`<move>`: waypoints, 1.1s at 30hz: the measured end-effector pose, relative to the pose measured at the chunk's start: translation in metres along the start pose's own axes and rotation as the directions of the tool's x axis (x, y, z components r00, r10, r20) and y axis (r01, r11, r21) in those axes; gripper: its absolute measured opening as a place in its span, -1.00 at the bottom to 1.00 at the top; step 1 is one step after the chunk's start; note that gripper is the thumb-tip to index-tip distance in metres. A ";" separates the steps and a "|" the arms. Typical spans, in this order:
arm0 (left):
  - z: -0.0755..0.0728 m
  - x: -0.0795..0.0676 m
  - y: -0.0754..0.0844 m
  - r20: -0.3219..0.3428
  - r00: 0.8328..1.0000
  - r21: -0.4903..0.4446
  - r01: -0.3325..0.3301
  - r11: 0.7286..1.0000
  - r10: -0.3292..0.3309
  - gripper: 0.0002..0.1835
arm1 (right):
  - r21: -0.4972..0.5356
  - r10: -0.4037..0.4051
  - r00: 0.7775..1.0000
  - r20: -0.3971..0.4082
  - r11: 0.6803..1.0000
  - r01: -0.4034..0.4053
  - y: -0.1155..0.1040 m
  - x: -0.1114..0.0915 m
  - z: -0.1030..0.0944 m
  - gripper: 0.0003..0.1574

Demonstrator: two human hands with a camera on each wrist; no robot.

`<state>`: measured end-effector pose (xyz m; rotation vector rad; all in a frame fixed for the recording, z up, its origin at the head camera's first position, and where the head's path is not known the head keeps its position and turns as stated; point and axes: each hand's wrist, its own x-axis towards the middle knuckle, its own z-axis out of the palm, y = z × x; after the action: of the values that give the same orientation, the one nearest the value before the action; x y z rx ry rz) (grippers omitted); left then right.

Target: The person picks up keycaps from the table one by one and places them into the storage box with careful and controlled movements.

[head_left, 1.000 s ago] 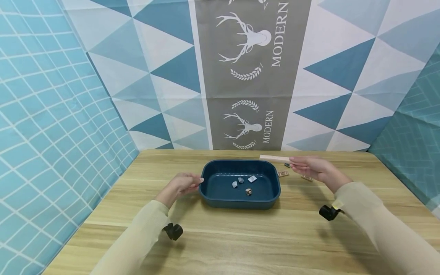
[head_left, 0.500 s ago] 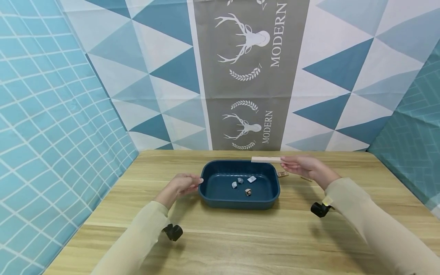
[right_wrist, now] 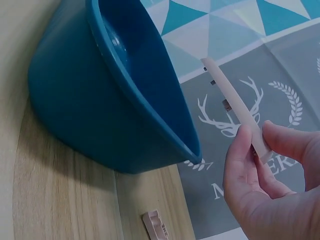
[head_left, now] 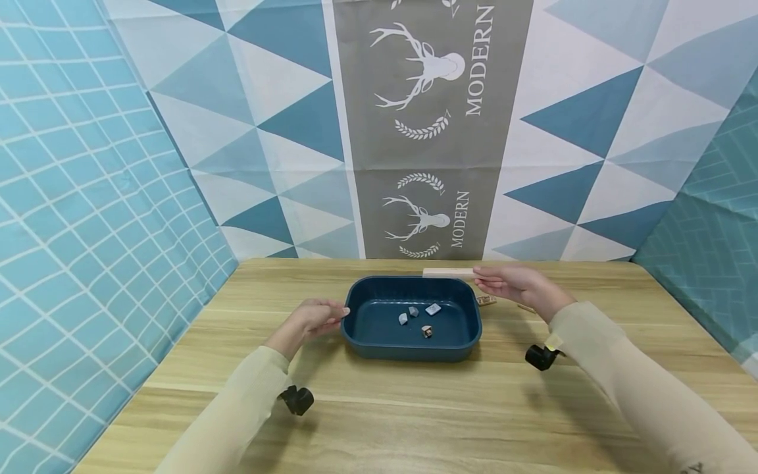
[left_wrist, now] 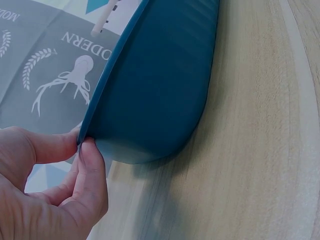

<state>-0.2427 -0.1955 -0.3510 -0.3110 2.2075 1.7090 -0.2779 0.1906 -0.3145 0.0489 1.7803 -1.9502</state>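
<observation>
My left hand (head_left: 316, 317) pinches the left rim of a dark blue basin (head_left: 408, 351) between thumb and fingers. The left wrist view shows this grip close up on the basin's edge (left_wrist: 160, 75). My right hand (head_left: 515, 284) holds one end of a flat pale pinkish strip (head_left: 448, 272), raised at the basin's back right rim. In the right wrist view, small dark bits project from one side of the strip (right_wrist: 235, 102); its exact kind is unclear. Inside the basin lie several small pieces, among them a whitish block (head_left: 433, 309) and a brown one (head_left: 427, 331).
Right of the basin, a small brown moulded piece (head_left: 486, 300) lies on the wooden table (head_left: 403, 415). Another thin piece (head_left: 526, 308) lies below my right hand, partly visible. A patterned cloth (head_left: 423, 151) stands behind the table.
My right hand has moved left with the strip, from beside the basin to its back right rim. My left hand keeps its hold on the basin.
</observation>
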 end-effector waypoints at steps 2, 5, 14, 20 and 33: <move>0.000 0.000 0.000 0.000 1.000 0.000 0.003 1.000 -0.003 -0.61 | 0.001 -0.001 1.000 0.002 1.000 0.001 0.000 0.001 0.002 -0.91; 0.000 0.000 0.001 -0.007 1.000 -0.002 0.011 1.000 -0.011 -0.62 | -0.010 -0.007 1.000 0.011 1.000 0.007 -0.001 0.003 0.005 -0.92; 0.000 -0.001 0.003 -0.025 0.999 0.016 0.028 0.999 -0.027 -0.62 | 0.012 -0.007 1.000 0.009 1.000 0.006 -0.006 0.005 0.012 -0.97; 0.000 -0.001 0.002 -0.026 0.999 0.014 0.031 0.999 -0.030 -0.62 | 0.008 -0.004 1.000 0.014 1.000 0.004 -0.007 0.008 0.017 -0.89; 0.000 -0.001 0.002 -0.023 0.999 0.015 0.026 1.000 -0.026 -0.63 | 0.038 0.010 0.999 0.032 0.999 -0.011 -0.008 0.018 0.032 -0.81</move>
<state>-0.2425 -0.1951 -0.3485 -0.3554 2.2213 1.6826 -0.2874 0.1544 -0.3088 0.0404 1.7198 -1.9664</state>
